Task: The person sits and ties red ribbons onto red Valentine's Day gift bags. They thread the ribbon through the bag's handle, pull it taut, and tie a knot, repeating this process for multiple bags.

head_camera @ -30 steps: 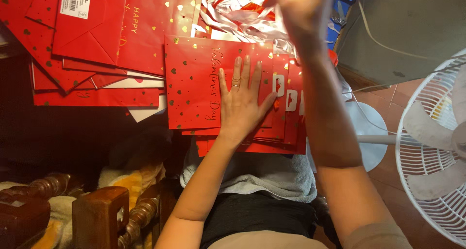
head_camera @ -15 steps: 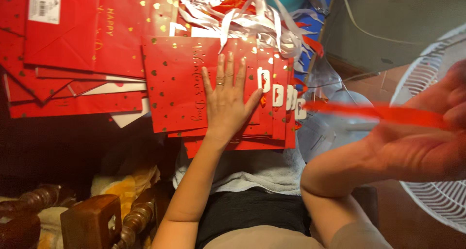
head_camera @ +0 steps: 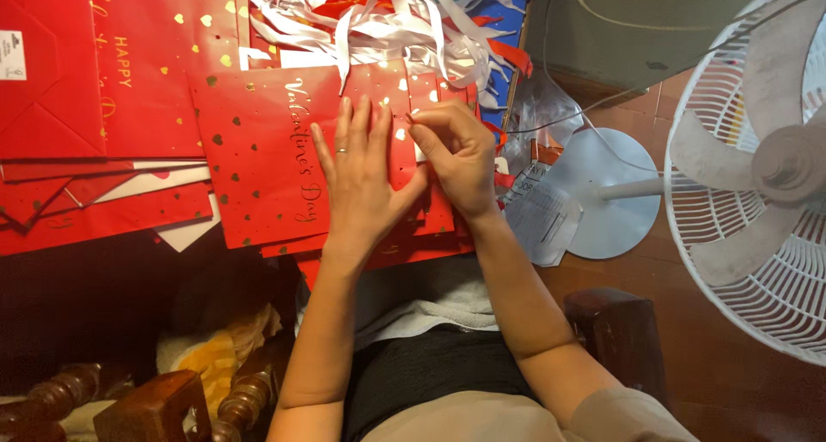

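The left hand [head_camera: 361, 179] is laid flat on the top red gift bag [head_camera: 267, 162], its fingers [head_camera: 344, 128] stretched out and slightly spread, palm pressed down on the paper; a ring is seen on one of those fingers; the bag's gold lettering and gold hearts are spread out just beside the little-finger side, and its upper edge lies just beyond the fingertips. The right hand [head_camera: 456, 154] is set close against the left thumb, its fingertips [head_camera: 413, 119] drawn together in a pinch at the bag's upper right corner; what exactly is pinched cannot be told. More flat red bags [head_camera: 413, 235] are stacked under both palms; a tangle of white and red ribbons [head_camera: 387, 20] lies just past the fingertips; a white pedestal fan [head_camera: 757, 166] stands well apart on the right hand's outer side; another pile of red bags [head_camera: 103, 89] lies beyond the left hand's outer side.
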